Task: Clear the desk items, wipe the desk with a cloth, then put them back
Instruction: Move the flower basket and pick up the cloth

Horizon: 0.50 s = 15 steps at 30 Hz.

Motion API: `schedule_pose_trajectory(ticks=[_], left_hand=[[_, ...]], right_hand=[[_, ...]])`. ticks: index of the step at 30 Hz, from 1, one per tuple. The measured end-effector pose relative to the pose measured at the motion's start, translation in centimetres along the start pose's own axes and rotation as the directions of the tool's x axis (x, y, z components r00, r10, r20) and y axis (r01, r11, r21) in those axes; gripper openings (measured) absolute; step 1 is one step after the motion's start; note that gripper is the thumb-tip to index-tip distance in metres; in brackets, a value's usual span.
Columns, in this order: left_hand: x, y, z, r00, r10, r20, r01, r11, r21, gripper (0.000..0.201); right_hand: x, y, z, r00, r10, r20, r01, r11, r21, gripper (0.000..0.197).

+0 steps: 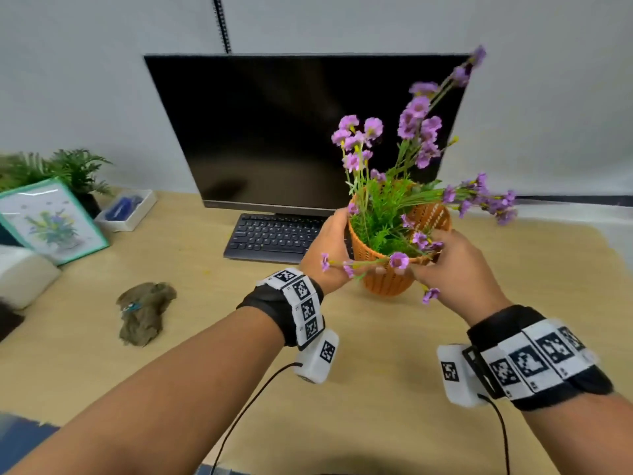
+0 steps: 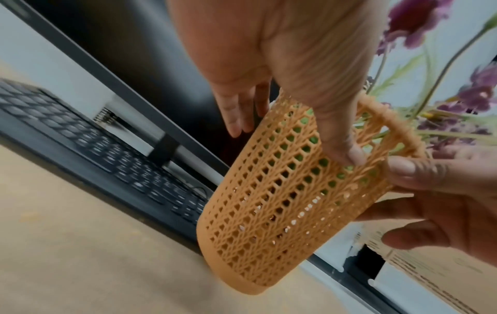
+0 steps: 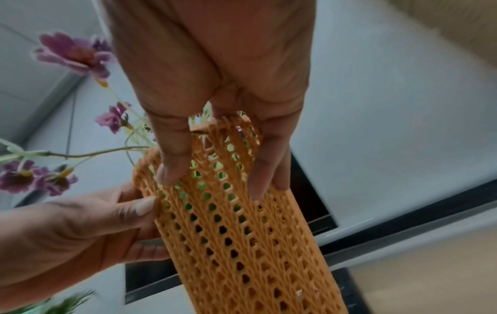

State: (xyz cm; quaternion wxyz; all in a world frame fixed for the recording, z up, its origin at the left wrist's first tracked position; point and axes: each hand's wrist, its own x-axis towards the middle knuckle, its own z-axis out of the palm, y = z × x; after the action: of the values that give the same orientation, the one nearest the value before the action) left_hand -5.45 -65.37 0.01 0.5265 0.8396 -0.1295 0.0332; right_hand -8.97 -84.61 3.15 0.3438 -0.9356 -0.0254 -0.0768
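A: You have the orange lattice basket (image 1: 387, 269) of purple flowers (image 1: 416, 113) in the air above the wooden desk (image 1: 212, 310), just right of the black keyboard (image 1: 270, 238) and in front of the dark monitor (image 1: 291, 132). Your left hand (image 1: 329, 248) wraps its left side, thumb near, fingers behind. Your right hand (image 1: 455, 262) pinches the near right rim.

B: What could go wrong from here?

A: The basket tilts, its top leaning away from you. I judge the long stems could brush the monitor, or the bunch could slide out if you tip further. The mesh wall looks thin and may flex under your thumbs, so the hold could slip.

B: And what can't you make out?

A: The right wrist view shows your thumb and two fingers on the mesh; the rest stay hidden. I cannot tell whether the stems are fixed inside, because green foliage (image 1: 383, 214) fills the mouth. Both wrist views are smeared. At far left, a framed flower picture (image 1: 51, 221), a fern (image 1: 72, 169) and a white tray (image 1: 126, 209) sit near the edge, and a brown crumpled cloth (image 1: 144, 313) lies on the near left desk.
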Motion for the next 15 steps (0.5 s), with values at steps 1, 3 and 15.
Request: schedule_pose_trajectory(ticks=[1, 3, 15], left_hand=[[-0.9, -0.6, -1.5, 1.0, -0.026, -0.007, 0.026, 0.999, 0.026, 0.089], [-2.3, -1.3, -3.4, 0.999, -0.048, -0.022, 0.049, 0.997, 0.059, 0.077], [-9.7, -9.3, -21.8, 0.966, -0.096, -0.241, 0.123, 0.987, 0.1, 0.076]], right_hand=[[-0.2, -1.1, 1.0, 0.999, -0.024, 0.025, 0.024, 1.0, -0.001, 0.033], [-0.6, -2.4, 2.2, 0.997, -0.06, 0.054, 0.06, 0.998, -0.005, 0.027], [0.0, -19.5, 15.0, 0.933, -0.264, 0.245, 0.272, 0.962, 0.004, 0.018]])
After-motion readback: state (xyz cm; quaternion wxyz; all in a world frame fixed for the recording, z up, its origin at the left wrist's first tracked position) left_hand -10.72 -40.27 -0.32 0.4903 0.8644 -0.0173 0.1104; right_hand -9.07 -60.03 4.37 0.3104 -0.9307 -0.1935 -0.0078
